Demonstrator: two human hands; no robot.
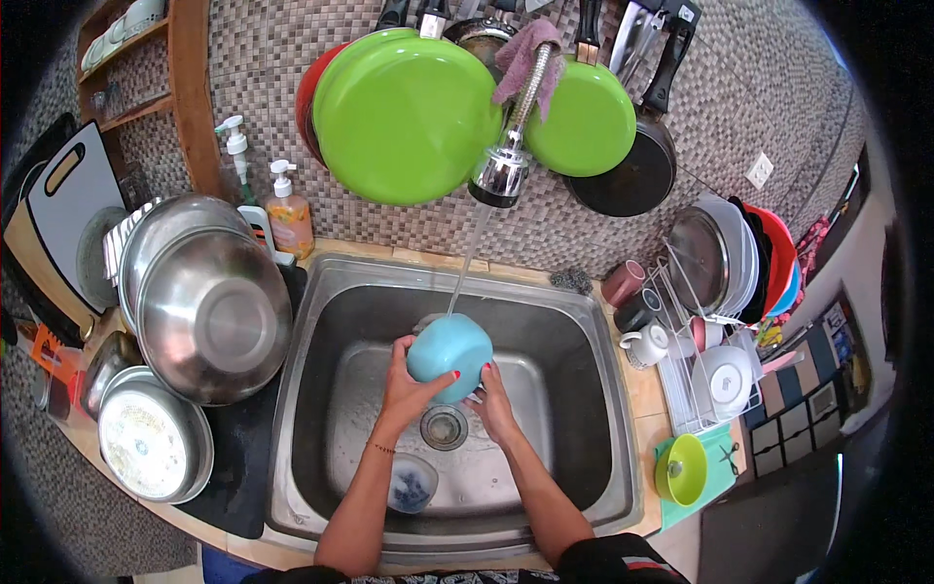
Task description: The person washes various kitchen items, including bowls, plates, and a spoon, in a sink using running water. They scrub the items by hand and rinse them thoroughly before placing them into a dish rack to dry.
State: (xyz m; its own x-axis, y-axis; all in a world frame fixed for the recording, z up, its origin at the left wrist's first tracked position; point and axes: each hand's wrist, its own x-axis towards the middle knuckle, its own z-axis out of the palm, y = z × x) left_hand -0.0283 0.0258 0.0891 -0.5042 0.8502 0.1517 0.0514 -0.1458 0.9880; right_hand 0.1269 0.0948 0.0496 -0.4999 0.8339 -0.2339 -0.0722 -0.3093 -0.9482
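Observation:
Both my hands hold a light blue bowl (452, 354) over the stainless steel sink (511, 423), its outer side turned up toward me. My left hand (412, 387) grips its left side, the thumb lying across the surface. The fingers of my right hand (492, 401) support the lower right edge. A stream of water runs from the chrome faucet head (501, 171) to the bowl's far rim. Below, the round drain strainer (444, 428) shows in the sink floor. Near my left forearm rests a small translucent bowl (423, 471) with suds and something bluish inside.
Left of the sink, steel mixing bowls (211, 314) lean together beside soap bottles (288, 212). Green pans (408, 117) hang on the tiled wall behind the faucet. At right stand a wire dish rack (686, 394), mugs (646, 343) and a lime green bowl (681, 474). A scouring pad (571, 280) lies on the back ledge.

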